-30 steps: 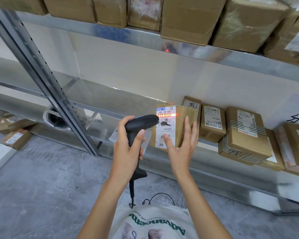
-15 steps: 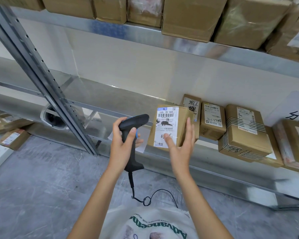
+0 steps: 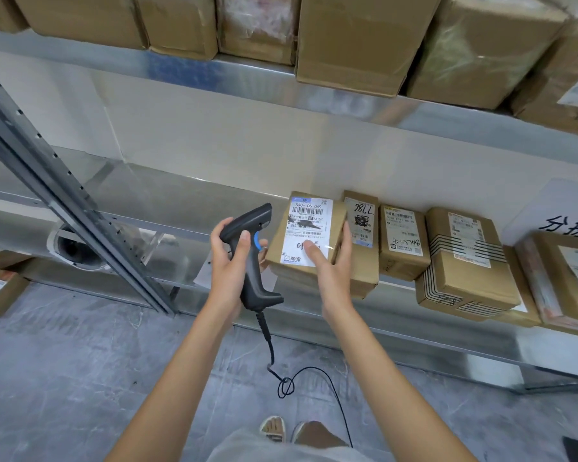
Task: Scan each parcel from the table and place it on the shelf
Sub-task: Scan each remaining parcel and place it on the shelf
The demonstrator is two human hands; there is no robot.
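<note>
I'm seeing my left hand (image 3: 229,261) gripping the black scanner (image 3: 252,258) upright by its handle, cable dangling. My right hand (image 3: 331,268) is holding the labelled parcel (image 3: 306,238), thumb on the label, fingers curling round its right side, at the shelf's (image 3: 181,201) front edge. It's touching the neighbouring parcel (image 3: 362,235) in the row
</note>
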